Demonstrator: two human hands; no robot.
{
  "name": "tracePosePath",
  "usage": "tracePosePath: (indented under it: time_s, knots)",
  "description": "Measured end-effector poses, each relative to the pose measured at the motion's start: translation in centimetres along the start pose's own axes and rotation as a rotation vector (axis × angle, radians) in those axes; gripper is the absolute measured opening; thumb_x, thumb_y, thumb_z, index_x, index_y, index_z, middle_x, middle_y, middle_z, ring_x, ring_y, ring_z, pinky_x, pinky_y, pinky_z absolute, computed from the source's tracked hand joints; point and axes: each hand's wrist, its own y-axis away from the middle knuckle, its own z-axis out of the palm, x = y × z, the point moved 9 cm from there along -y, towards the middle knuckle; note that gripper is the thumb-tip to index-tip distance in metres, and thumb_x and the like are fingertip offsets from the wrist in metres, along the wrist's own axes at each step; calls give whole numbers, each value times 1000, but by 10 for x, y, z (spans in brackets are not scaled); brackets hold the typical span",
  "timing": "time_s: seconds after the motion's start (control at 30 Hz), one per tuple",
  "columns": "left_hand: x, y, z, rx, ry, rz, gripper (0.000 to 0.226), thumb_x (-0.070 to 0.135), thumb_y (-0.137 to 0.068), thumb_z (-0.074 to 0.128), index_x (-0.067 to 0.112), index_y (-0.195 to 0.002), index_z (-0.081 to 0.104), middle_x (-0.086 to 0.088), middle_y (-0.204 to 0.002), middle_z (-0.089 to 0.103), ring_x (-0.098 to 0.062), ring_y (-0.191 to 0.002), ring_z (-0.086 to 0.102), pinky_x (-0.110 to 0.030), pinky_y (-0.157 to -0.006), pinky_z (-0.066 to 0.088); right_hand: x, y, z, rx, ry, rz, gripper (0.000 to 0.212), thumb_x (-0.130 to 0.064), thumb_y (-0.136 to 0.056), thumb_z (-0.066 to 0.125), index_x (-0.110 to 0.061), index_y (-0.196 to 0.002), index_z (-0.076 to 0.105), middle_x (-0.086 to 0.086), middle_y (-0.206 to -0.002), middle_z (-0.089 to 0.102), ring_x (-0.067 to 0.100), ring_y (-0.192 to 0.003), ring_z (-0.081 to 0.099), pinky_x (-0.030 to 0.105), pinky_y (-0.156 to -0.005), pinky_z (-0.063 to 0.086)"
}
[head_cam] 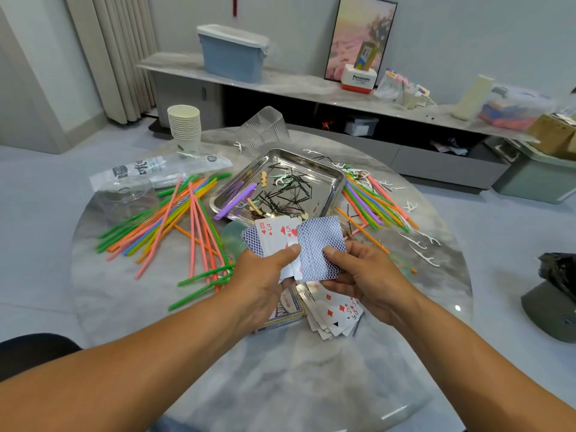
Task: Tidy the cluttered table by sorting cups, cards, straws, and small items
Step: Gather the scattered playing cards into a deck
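Nearest on the round marble table point(280, 385) lies a loose pile of playing cards point(335, 313), face up and too overlapped to count, with one card box point(288, 307) touching its left edge, partly hidden under the left hand.

Above them both hands hold cards. The left hand point(265, 275) pinches a fan of cards point(274, 236) under its thumb; three red faces show their marks, a 10, a 3 and a 5, and one blue patterned back shows at the fan's left end. The right hand point(367, 275) grips a small squared stack of face-down cards point(321, 247) between thumb and curled fingers; the number in it cannot be told. The two sets overlap in the middle.

To the left, a scatter of coloured straws point(174, 219) spreads across the table, green, orange, pink and yellow, too many and too crossed to count. A second bunch of straws point(374, 204) lies to the right, with several white floss picks point(419, 244) near it.

Between the two bunches sits one steel tray point(330, 182) holding many black hairpins point(290, 194), one purple straw point(237, 199) and a few small clips.

Farther left are one clear plastic cup point(127, 194) upside down and one printed plastic bag point(149, 171). Behind them stands one stack of paper cups point(184, 127). One clear plastic sleeve point(265, 129) stands beyond the tray.
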Motion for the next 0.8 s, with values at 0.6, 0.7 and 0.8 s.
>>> tracePosePath:
  time_s: [0.6,0.7,0.8]
  knots:
    - [-2,13,16,-200,139,-172,30,18,-106,44,0,-123,62,-20,-113,73,-29,-96,73,-42,-76,63,-32,22,24,172,914,-648,12,-35,-99,63,-26,-105,69,-9,-137,55,1,-127,48,21,-90,37]
    - [-5,13,15,-193,54,-134,24,1,-102,48,0,-123,60,-20,-108,74,-31,-88,75,-41,-63,62,-28,10,8,155,543,-456,33,-28,-80,86,-31,-108,67,-9,-120,65,-3,-98,62,19,-77,53]
    - [-6,11,11,-137,-81,-67,30,-3,-94,62,5,-123,64,-16,-106,75,-32,-91,75,-38,-62,61,-15,1,2,65,246,-284,64,-15,-74,91,-23,-128,59,0,-108,76,19,-94,75,42,-80,62]
